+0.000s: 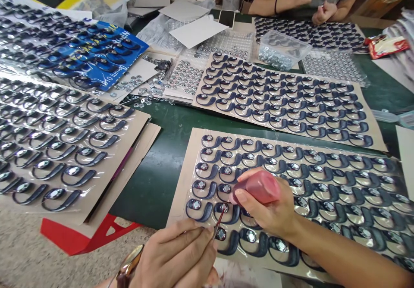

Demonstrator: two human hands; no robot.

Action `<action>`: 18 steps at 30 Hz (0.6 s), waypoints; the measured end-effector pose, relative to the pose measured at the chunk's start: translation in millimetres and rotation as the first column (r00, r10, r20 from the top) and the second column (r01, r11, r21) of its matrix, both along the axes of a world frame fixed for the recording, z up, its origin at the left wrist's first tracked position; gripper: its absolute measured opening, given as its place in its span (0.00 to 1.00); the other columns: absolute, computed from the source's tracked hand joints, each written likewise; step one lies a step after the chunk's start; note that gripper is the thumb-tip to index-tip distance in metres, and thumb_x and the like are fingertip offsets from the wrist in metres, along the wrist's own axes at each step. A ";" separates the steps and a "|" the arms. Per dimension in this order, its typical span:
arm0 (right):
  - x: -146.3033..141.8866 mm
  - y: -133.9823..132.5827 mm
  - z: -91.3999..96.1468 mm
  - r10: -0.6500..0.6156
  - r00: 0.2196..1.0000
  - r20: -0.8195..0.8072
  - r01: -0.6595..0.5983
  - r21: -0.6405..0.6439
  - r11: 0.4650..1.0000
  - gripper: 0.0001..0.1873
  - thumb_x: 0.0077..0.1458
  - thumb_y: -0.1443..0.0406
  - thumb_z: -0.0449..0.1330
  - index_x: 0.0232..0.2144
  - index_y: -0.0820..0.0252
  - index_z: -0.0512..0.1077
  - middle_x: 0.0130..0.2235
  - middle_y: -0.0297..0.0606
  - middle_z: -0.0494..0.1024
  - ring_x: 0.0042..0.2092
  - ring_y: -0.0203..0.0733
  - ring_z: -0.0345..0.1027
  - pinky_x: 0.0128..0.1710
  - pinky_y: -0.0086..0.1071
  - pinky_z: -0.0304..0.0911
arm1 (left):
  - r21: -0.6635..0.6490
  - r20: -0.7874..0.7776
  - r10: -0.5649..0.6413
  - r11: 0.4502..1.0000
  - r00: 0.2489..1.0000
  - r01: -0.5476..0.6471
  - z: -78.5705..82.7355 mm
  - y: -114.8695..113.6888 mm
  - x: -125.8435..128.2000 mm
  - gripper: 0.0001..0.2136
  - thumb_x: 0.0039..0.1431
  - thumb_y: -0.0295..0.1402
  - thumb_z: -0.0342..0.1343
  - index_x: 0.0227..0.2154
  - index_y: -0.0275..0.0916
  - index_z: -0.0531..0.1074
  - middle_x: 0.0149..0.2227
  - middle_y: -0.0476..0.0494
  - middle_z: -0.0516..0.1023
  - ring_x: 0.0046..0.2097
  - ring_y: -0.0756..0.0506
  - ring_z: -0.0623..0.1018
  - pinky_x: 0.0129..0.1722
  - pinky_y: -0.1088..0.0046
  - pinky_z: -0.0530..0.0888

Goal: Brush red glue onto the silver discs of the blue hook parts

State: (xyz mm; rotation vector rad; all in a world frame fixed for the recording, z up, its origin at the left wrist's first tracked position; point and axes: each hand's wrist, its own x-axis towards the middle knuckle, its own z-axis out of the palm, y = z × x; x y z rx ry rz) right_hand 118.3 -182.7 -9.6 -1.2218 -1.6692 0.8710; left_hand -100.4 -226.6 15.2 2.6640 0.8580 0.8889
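Observation:
My right hand (274, 212) is wrapped around a squeeze bottle of red liquid (258, 186), tilted with its nozzle pointing down to the left. My left hand (181, 253), a watch (129, 264) on its wrist, pinches a thin pointed tool (219, 224), perhaps tweezers. The tool's tip meets a round silver centre on one of the dark hook-shaped pieces (231, 214). Rows of these pieces lie on a plastic-covered cardboard sheet (181, 193) under both hands. My right hand and forearm hide some of them.
Similar loaded sheets lie behind (291, 94) and to the left (129, 150). Farther back are a clear box of small metal parts (281, 51), trays of silver discs (184, 76), loose discs and a phone (226, 18). Across the table a co-worker's hands (318, 3) are above another sheet.

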 end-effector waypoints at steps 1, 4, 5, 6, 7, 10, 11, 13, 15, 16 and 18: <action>0.0 0.2 -0.2 0.002 1.000 0.008 -0.002 -0.002 1.000 0.08 0.48 0.65 0.61 0.33 0.61 0.69 0.23 0.34 0.75 0.23 0.37 0.70 0.24 0.30 0.69 | -0.008 -0.006 0.003 1.000 1.000 -0.003 -0.5 -0.1 0.1 0.10 0.61 0.31 0.50 0.32 0.32 0.75 0.33 0.45 0.79 0.41 0.50 0.78 0.47 0.74 0.74; 0.2 0.7 -0.9 0.010 0.999 0.032 -0.010 0.006 1.000 0.07 0.49 0.65 0.61 0.32 0.61 0.69 0.23 0.33 0.75 0.23 0.36 0.70 0.24 0.30 0.69 | -0.007 -0.030 -0.019 1.000 0.999 0.019 0.1 2.7 1.4 0.10 0.61 0.31 0.50 0.33 0.32 0.75 0.34 0.44 0.79 0.41 0.50 0.78 0.47 0.73 0.74; 0.4 0.8 -1.0 0.012 0.999 0.043 -0.012 0.015 1.000 0.07 0.49 0.65 0.61 0.32 0.61 0.69 0.23 0.33 0.75 0.23 0.36 0.70 0.25 0.30 0.68 | -0.003 -0.039 -0.029 1.000 0.999 0.029 0.9 4.3 1.8 0.10 0.61 0.31 0.50 0.33 0.32 0.75 0.34 0.44 0.79 0.41 0.50 0.78 0.47 0.74 0.74; 0.6 0.9 -0.8 0.012 0.998 0.054 -0.014 0.024 1.000 0.06 0.49 0.65 0.61 0.31 0.61 0.69 0.23 0.33 0.75 0.23 0.36 0.70 0.25 0.30 0.68 | 0.003 -0.046 -0.034 0.999 0.998 0.034 1.9 6.2 2.1 0.10 0.61 0.31 0.50 0.33 0.32 0.75 0.34 0.44 0.79 0.41 0.50 0.78 0.47 0.74 0.74; 0.9 1.0 -0.3 0.012 0.998 0.063 -0.014 0.032 0.999 0.06 0.49 0.65 0.60 0.31 0.61 0.69 0.23 0.33 0.74 0.23 0.36 0.69 0.25 0.30 0.68 | 0.010 -0.049 -0.037 0.999 0.998 0.037 2.9 8.0 2.1 0.10 0.61 0.31 0.50 0.32 0.32 0.75 0.34 0.45 0.79 0.41 0.50 0.78 0.46 0.74 0.74; 1.3 1.3 2.8 0.017 0.997 0.071 -0.019 0.029 0.999 0.04 0.50 0.66 0.60 0.30 0.61 0.69 0.22 0.32 0.73 0.22 0.35 0.68 0.24 0.29 0.67 | 0.007 -0.053 -0.058 0.998 0.997 0.059 5.0 13.1 0.9 0.10 0.61 0.30 0.50 0.32 0.31 0.75 0.33 0.44 0.79 0.39 0.50 0.78 0.45 0.74 0.75; 1.3 1.3 4.0 0.022 0.997 0.069 -0.024 0.023 0.999 0.04 0.50 0.66 0.59 0.30 0.61 0.69 0.22 0.32 0.73 0.22 0.35 0.68 0.23 0.29 0.66 | 0.002 -0.048 -0.077 0.997 0.996 0.077 5.1 14.5 0.1 0.11 0.62 0.29 0.49 0.32 0.31 0.75 0.33 0.43 0.79 0.39 0.49 0.79 0.44 0.74 0.76; 1.3 1.1 5.7 0.036 0.997 0.071 -0.037 0.013 0.999 0.03 0.51 0.66 0.59 0.30 0.60 0.69 0.21 0.32 0.73 0.22 0.35 0.67 0.23 0.29 0.66 | -0.002 -0.018 -0.120 0.993 0.993 0.120 4.6 16.4 -1.5 0.13 0.63 0.28 0.45 0.33 0.30 0.74 0.33 0.42 0.79 0.38 0.49 0.79 0.42 0.73 0.76; 1.4 0.5 6.0 0.046 0.996 0.072 -0.046 -0.003 0.999 0.03 0.51 0.66 0.58 0.30 0.60 0.69 0.21 0.32 0.73 0.22 0.35 0.67 0.23 0.30 0.66 | -0.005 0.012 -0.142 0.990 0.990 0.142 3.5 17.5 -3.0 0.15 0.64 0.28 0.42 0.33 0.30 0.74 0.33 0.41 0.79 0.37 0.48 0.79 0.41 0.73 0.76; 1.7 0.0 5.6 0.045 0.997 0.065 -0.045 -0.011 0.999 0.03 0.51 0.66 0.58 0.30 0.60 0.69 0.21 0.32 0.72 0.22 0.35 0.67 0.23 0.30 0.66 | -0.008 0.023 -0.148 0.989 0.989 0.148 2.9 17.8 -3.6 0.16 0.64 0.28 0.41 0.34 0.30 0.74 0.33 0.41 0.79 0.37 0.48 0.79 0.41 0.72 0.76; 2.3 -1.0 4.3 0.036 0.999 0.039 -0.035 -0.022 0.999 0.04 0.50 0.66 0.59 0.32 0.59 0.69 0.21 0.32 0.72 0.22 0.36 0.67 0.23 0.30 0.66 | -0.025 0.020 -0.145 0.989 0.989 0.146 1.8 18.3 -4.5 0.16 0.64 0.29 0.40 0.34 0.30 0.74 0.34 0.41 0.79 0.36 0.49 0.79 0.41 0.72 0.76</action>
